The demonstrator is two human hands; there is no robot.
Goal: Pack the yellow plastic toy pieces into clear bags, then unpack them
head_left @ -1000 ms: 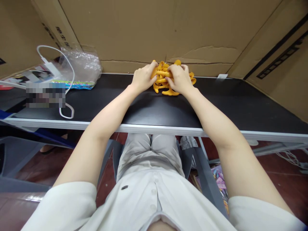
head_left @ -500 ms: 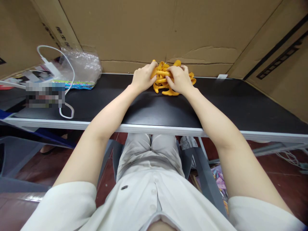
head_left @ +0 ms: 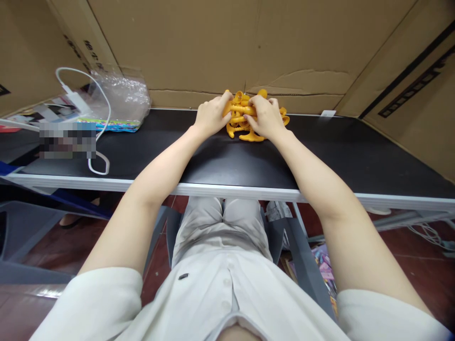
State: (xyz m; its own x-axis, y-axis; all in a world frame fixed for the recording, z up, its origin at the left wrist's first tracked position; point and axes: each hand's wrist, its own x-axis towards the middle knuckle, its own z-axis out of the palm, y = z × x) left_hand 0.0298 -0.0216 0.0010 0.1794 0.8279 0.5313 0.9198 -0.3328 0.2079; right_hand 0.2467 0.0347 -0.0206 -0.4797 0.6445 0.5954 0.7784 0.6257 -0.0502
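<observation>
Because the yellow plastic pieces (head_left: 243,109) are bunched in a tangle of loops, bars and curved ends, a pull on one could well drag its neighbours along or flip a loose part out of the cluster. If the person's left hand (head_left: 212,115) and right hand (head_left: 267,116) tugged against each other while parts were hooked, a thin bar might bend or spring free. A part pushed away from the body could also knock against the cardboard wall (head_left: 213,47), which rises just behind the cluster.

The pieces lie between the two hands, near the far edge of the black tabletop (head_left: 355,147). The left hand is curled about the cluster's left end, gripping yellow plastic there between thumb and fingers. The right hand arches over the right part, its thumb and fingers closed on a bar, with more pieces showing beyond its outer side. Some fingertips are hidden.
</observation>
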